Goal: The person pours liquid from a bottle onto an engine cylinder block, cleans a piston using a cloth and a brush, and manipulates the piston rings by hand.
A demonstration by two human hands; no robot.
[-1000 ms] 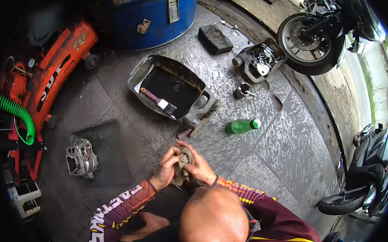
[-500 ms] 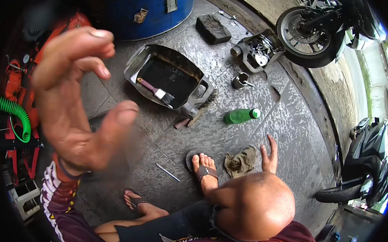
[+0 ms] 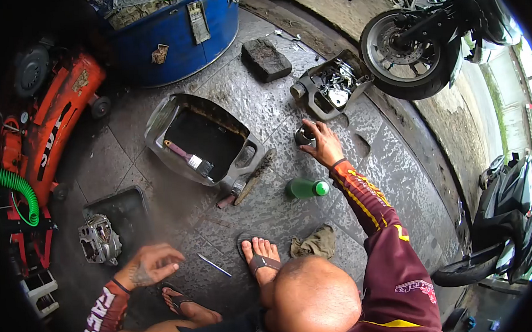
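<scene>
- The right hand [image 3: 321, 143] is out at arm's length over the tiles, fingers and thumb bent about a small metal cylinder [image 3: 305, 136]; from here I can't tell whether they have a firm grip on it.
- That cylinder is down between the cut-open jug of metal parts [image 3: 334, 87] and the green bottle [image 3: 307, 188].
- The left hand [image 3: 151, 266] is loosely open with nothing in it, near the metal engine casing [image 3: 99, 240] by the dark tray [image 3: 128, 207].
- Over in the middle, a big cut-open container [image 3: 202, 136] has a paintbrush [image 3: 188, 158] lying in it, bristles toward the handle side.
- A crumpled rag [image 3: 315, 243] lies on the floor by the knee [image 3: 316, 291], and a thin metal rod [image 3: 214, 265] lies left of the sandalled foot [image 3: 261, 255].
- A dark block [image 3: 265, 60] sits near the blue drum [image 3: 177, 42].
</scene>
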